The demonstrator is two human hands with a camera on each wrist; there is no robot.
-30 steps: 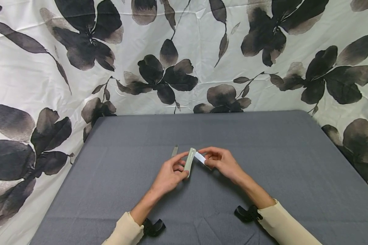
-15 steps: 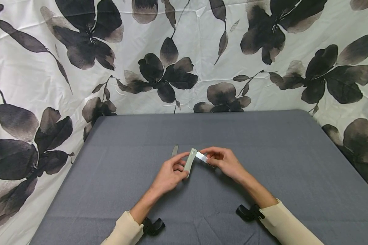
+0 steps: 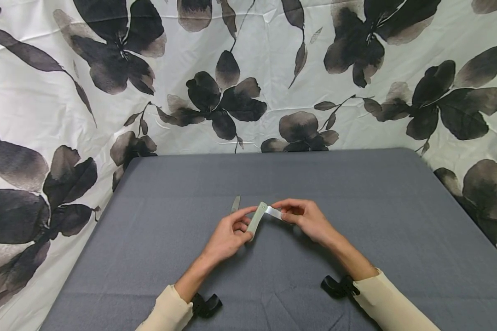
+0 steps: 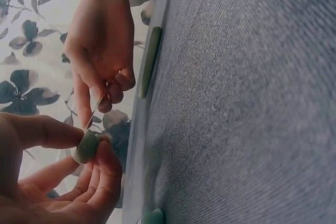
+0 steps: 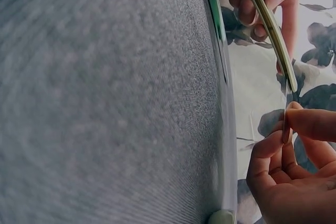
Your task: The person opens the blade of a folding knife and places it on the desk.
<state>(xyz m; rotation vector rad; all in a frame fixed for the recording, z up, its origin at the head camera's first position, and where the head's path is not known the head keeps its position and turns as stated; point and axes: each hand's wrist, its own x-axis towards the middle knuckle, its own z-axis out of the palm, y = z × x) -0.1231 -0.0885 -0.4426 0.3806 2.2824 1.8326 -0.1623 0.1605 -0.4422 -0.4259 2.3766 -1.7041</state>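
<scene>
My left hand (image 3: pixel 228 236) pinches a folding knife by its pale green handle (image 3: pixel 257 221), thumb at the near end and index finger near the pivot. The knife's blade (image 3: pixel 274 212) sticks out from the pivot to the right, at an angle to the handle. My right hand (image 3: pixel 304 218) pinches that blade between thumb and fingers. In the right wrist view the curved handle (image 5: pixel 274 35) appears side-on, the blade's far part hidden by fingers. Behind the left hand, a second knife's blade (image 3: pixel 236 203) lies on the table; the hand hides its handle in the head view.
A green handle (image 4: pixel 151 61) lies on the table past the held knife in the left wrist view, out of sight in the head view. Grey cloth covers the table (image 3: pixel 170 184). A floral curtain (image 3: pixel 273 92) hangs behind its far edge.
The right hand has drawn slightly to the right with the blade, which has swung farther out from the handle. The handle leans a little more; the left hand has barely moved.
</scene>
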